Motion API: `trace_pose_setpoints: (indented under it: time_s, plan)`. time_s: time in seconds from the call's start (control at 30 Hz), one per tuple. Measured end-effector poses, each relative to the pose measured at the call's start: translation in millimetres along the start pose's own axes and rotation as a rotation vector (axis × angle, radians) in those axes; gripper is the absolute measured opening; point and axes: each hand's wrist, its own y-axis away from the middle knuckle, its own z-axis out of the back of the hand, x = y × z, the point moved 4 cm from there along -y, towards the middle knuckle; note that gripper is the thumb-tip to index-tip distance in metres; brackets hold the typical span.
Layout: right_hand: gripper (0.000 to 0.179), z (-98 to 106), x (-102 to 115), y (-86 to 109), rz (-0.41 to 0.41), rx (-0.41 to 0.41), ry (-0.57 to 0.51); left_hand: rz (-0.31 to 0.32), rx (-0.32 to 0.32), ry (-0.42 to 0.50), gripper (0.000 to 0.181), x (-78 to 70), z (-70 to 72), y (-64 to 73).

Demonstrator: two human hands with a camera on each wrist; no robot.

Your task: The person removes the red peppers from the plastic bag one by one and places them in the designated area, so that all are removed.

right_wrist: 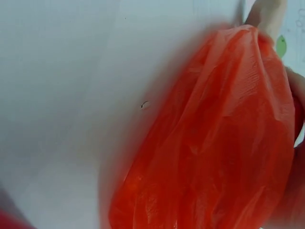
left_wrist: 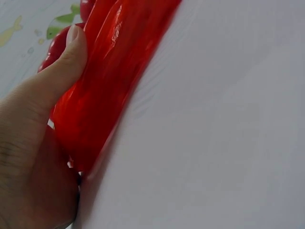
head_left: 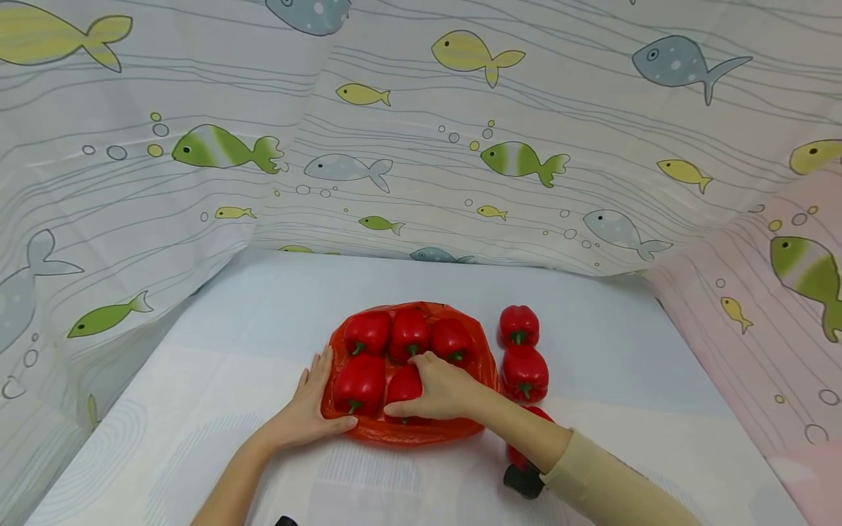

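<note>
- The right hand had its thumb and fingers curved round a glossy red bell pepper, grasping it at the front of the bag, beside the front-left pepper.
- The left hand had relaxed, extended fingers laid along the left side of a thin, shiny orange-red plastic bag, its thumb reaching over the front rim.
- The bag sat on a pale, faintly patterned tabletop, its mouth spread wide; whether anything stiff stood inside it could not be told.
- Within it, three more red peppers made a back row: left, middle and right; the front-left pepper lay near the left thumb.
- Right of the bag, a far pepper touched a second pepper; a third pepper was partly hidden by the right forearm.
- Behind hung a white fish-print sheet.
</note>
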Motion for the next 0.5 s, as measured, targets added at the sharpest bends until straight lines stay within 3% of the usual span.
trace_pose_setpoints:
  time_s: [0.13,0.27,0.5]
  plan:
    - [0.085,7,1,2.4,0.026,-0.067,-0.084,-0.007,-0.002,0.004,0.121,0.7,-0.7,0.9]
    - [0.081,18,6,5.9,0.08,-0.191,-0.127,-0.009,-0.007,0.003,0.121,1.8,-1.2,1.2]
    - [0.086,32,10,11.9,0.233,-0.379,-0.157,-0.011,-0.01,0.006,0.12,3.7,-2.3,1.1]
